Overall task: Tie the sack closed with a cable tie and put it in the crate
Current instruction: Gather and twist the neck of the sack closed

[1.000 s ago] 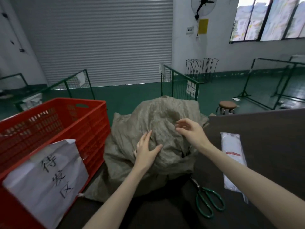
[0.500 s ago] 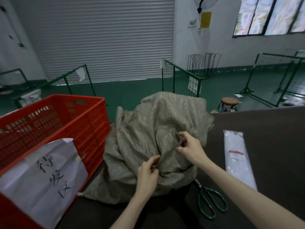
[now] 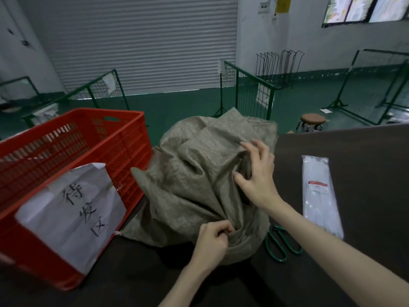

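Sack (image 3: 194,178) slumped beside crate (image 3: 124,138), long axis pointing away, left hand (image 3: 210,242) pinching near folds, right hand (image 3: 259,173) spread on cloth

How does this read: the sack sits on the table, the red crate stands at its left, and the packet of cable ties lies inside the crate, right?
One thing is off. The head view shows the packet of cable ties lying on the table, to the right of the sack, not inside the red crate. The rest holds.
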`<state>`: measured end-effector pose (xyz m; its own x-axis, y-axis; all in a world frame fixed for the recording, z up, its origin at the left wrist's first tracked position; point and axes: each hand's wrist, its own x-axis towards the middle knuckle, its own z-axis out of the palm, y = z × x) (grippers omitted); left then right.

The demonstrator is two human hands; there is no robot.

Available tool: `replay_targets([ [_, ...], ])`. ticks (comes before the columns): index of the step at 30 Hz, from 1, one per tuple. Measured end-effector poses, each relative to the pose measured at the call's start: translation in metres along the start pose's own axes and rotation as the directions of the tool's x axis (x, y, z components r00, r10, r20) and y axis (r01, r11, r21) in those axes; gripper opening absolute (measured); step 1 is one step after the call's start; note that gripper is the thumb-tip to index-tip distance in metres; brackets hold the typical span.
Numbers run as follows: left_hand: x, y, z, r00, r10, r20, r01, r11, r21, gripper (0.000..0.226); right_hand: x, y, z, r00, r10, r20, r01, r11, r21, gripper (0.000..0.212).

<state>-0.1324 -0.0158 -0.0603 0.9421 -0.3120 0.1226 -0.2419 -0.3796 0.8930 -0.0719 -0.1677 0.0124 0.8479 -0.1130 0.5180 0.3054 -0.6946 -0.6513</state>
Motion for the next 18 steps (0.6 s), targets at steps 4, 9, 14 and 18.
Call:
replay_targets([
  [4,-0.010,0.012,-0.013,0.986,0.030,0.162,-0.034,0.999,0.026,0.030,0.006,-0.008,-0.004,0.990,0.006,0.143,0.020,0.984,-0.177,0.065],
  [9,-0.022,0.028,-0.030,0.962,0.105,0.251,-0.144,0.980,0.140,0.025,0.005,-0.003,0.002,0.898,0.179,0.402,-0.091,0.969,-0.230,0.083],
  [14,-0.022,0.026,-0.049,0.960,0.269,-0.078,-0.254,0.954,0.157,0.027,-0.012,0.008,0.001,0.839,0.135,0.528,-0.204,0.976,0.076,0.061],
  [18,-0.009,0.038,-0.069,0.857,0.374,-0.354,-0.304,0.922,0.239,0.026,-0.028,0.003,0.001,0.697,0.054,0.715,-0.166,0.982,0.087,0.040],
])
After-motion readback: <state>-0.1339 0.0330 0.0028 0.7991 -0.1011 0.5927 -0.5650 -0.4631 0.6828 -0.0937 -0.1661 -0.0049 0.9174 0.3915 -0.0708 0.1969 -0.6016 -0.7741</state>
